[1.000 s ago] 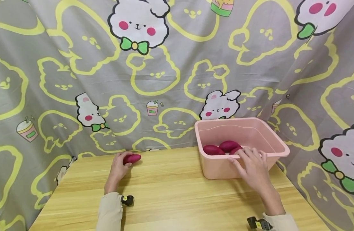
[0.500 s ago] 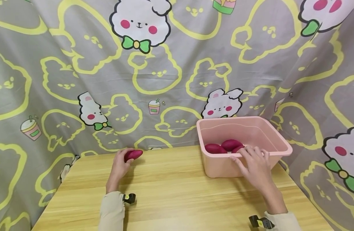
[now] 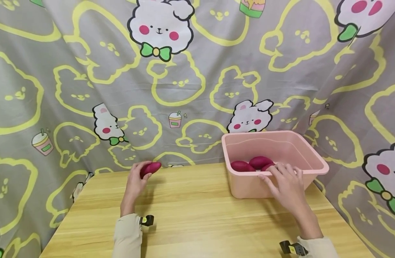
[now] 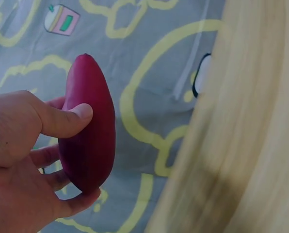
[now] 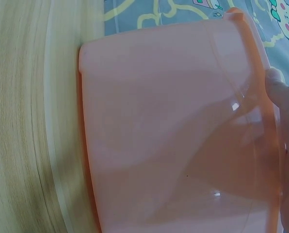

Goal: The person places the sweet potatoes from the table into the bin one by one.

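Note:
A dark red sweet potato (image 3: 153, 167) is pinched in my left hand (image 3: 134, 184) at the back left of the table. The left wrist view has the sweet potato (image 4: 93, 131) standing lengthwise, thumb on its face and fingers behind and under it. A shadow lies on the table below it. My right hand (image 3: 289, 188) holds the front rim of a pink plastic bin (image 3: 249, 185), thumb outside and fingers over the edge. Several sweet potatoes (image 3: 260, 162) lie inside, one partly hidden by those fingers. Only the bin's outer wall (image 5: 149, 107) and part of the hand show in the right wrist view.
The wooden table (image 3: 191, 215) carries the bin at its back right. A grey patterned curtain (image 3: 184, 89) hangs behind the table and along both sides. Black wrist cameras sit on both sleeves.
My left hand has lifted the sweet potato slightly off the table, tilting its far end upward. The right hand stays on the bin's rim. The head view has shifted a little.

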Available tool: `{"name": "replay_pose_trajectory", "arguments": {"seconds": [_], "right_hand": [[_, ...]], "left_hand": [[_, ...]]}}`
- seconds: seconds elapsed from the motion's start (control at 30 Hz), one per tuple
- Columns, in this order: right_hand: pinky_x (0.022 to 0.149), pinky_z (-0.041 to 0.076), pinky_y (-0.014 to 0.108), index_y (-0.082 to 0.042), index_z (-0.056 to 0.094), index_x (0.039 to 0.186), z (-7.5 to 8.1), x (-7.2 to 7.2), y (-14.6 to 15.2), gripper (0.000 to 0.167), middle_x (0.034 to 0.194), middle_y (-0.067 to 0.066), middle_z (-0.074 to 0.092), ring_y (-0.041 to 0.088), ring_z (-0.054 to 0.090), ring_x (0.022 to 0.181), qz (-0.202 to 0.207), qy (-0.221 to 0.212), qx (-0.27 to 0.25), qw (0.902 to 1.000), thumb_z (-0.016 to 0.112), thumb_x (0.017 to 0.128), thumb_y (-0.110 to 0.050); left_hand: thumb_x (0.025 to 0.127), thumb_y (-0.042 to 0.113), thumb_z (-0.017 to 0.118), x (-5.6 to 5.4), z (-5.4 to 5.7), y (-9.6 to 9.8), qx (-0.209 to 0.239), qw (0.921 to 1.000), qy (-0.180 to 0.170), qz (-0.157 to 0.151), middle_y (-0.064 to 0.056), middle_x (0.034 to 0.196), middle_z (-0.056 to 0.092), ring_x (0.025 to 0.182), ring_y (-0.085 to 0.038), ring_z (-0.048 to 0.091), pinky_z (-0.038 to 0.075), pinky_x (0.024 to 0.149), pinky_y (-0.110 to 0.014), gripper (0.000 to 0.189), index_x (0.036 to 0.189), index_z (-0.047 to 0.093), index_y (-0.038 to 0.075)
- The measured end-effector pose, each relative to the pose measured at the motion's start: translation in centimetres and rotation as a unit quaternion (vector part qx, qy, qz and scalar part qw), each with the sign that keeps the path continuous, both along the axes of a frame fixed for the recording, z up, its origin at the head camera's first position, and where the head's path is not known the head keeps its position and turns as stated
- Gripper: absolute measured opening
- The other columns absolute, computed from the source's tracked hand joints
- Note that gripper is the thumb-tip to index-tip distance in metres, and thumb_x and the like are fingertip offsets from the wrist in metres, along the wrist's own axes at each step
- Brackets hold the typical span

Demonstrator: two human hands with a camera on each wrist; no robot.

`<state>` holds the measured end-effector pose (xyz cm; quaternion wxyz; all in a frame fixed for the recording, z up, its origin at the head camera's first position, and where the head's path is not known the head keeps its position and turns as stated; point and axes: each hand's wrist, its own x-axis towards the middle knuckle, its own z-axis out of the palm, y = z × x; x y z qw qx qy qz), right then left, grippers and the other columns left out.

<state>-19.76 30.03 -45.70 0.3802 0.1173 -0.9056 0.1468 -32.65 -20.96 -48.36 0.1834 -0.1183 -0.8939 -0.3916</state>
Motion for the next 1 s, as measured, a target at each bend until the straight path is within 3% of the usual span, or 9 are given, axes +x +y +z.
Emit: {"name": "replay_pose_trajectory", "arguments": {"seconds": [0.6, 1.0], "right_hand": [[0.086, 0.029, 0.06, -0.014, 0.067, 0.097, -0.1, 0.1, 0.3, 0.026, 0.099, 0.009, 0.063, 0.035, 0.052, 0.097, 0.005, 0.002, -0.006, 1.0, 0.078, 0.087, -0.034], [0.091, 0.029, 0.063, -0.015, 0.065, 0.095, -0.3, 0.0, 0.1, 0.026, 0.097, 0.008, 0.06, 0.034, 0.051, 0.095, 0.002, 0.008, -0.001, 1.0, 0.076, 0.089, -0.037]], "left_hand": [[0.092, -0.003, 0.073, 1.7, 2.1, 0.6, 0.015, 0.9991, 0.038, -0.014, -0.023, 0.131, 0.054, 0.118, -0.044, 0.054, 0.044, 0.098, -0.059, 0.045, 0.135, 0.063, 0.007], [0.093, -0.001, 0.072, 2.6, 3.6, 0.7, 0.017, 0.998, 0.059, -0.015, -0.025, 0.131, 0.055, 0.115, -0.045, 0.056, 0.045, 0.094, -0.059, 0.044, 0.135, 0.063, 0.006]]}}
